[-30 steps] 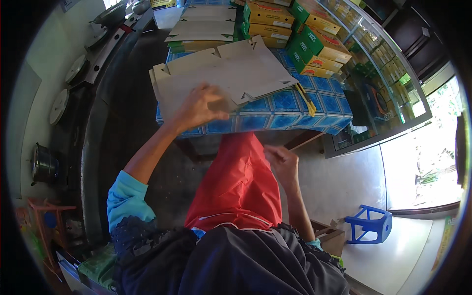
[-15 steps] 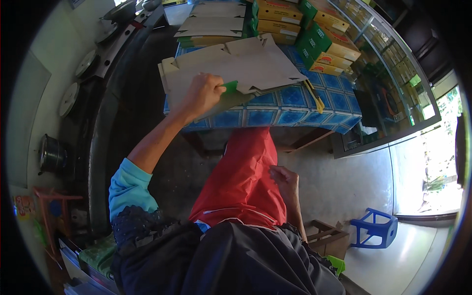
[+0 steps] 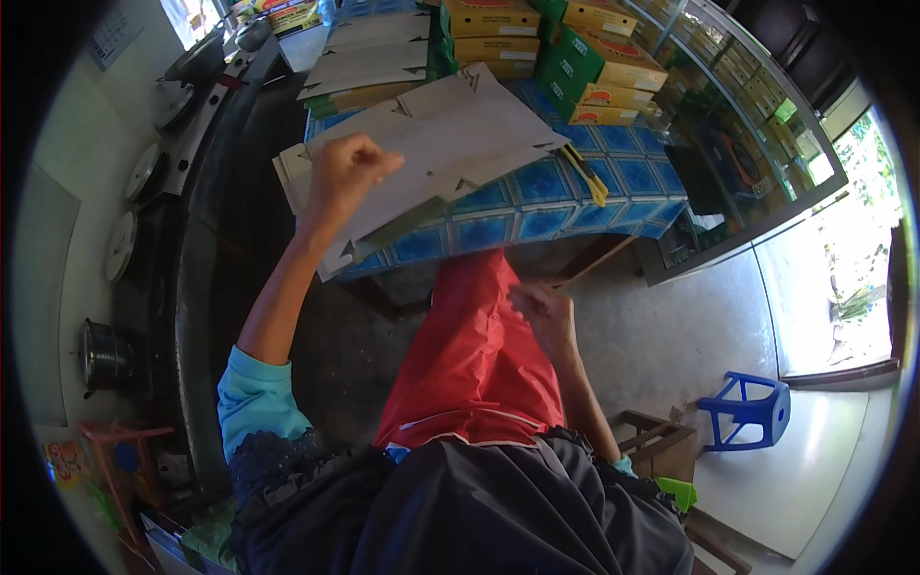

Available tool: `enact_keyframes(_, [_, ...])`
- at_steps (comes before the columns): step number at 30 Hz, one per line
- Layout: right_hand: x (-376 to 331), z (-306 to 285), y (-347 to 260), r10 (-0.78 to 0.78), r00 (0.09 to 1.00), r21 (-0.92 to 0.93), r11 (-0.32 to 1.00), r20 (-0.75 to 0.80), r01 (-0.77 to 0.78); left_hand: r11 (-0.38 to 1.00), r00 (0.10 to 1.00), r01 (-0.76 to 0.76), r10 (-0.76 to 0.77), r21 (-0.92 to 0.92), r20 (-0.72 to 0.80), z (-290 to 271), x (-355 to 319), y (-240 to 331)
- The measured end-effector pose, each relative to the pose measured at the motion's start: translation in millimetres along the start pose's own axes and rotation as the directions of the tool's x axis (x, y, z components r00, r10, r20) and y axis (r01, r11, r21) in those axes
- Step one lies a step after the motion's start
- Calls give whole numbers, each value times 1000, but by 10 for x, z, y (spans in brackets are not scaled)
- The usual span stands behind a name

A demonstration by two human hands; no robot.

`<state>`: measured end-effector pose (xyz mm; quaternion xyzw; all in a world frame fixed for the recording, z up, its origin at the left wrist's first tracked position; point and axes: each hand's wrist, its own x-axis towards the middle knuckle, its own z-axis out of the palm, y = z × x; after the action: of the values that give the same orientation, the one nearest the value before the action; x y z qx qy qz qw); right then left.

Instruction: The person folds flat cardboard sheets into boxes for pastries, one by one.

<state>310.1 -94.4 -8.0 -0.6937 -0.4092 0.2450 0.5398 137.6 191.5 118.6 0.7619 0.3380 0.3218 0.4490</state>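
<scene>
My left hand is raised over flat cardboard box blanks, its fingers curled in and nothing visible in them. The blanks lie overlapping with plain grey faces up and dark notches at their edges. Their near left corner juts past the edge of the table, which has a blue tiled-pattern cover. In front of my red garment is my right hand, low and below the table edge. Its fingers are bent and smeared by motion. A yellow-handled cutting tool, perhaps scissors, lies right of the blanks.
Folded green and yellow boxes are stacked at the back of the table. More grey blanks lie at back left. A glass display case stands right, a blue stool at lower right. Along the left runs a dark counter with pots.
My left hand has let go of the green-backed cardboard edge and moved up and left. That blank now lies flat. My right hand has shifted slightly up. The whole view has tilted a little.
</scene>
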Motion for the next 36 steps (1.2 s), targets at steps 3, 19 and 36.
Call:
enact_keyframes(3, [291,-8,-120,-40,998,77,996,-49,44,932,982,-189,174,310,75,219,-6,-43])
enact_keyframes(19, [-182,-73,339,36,999,-61,997,-40,-38,770,854,-502,368,394,369,1038,642,82])
enact_keyframes(36, [-387,-197,342,117,991,0,993,-63,-117,926,878,-346,376,149,-297,-191,993,828])
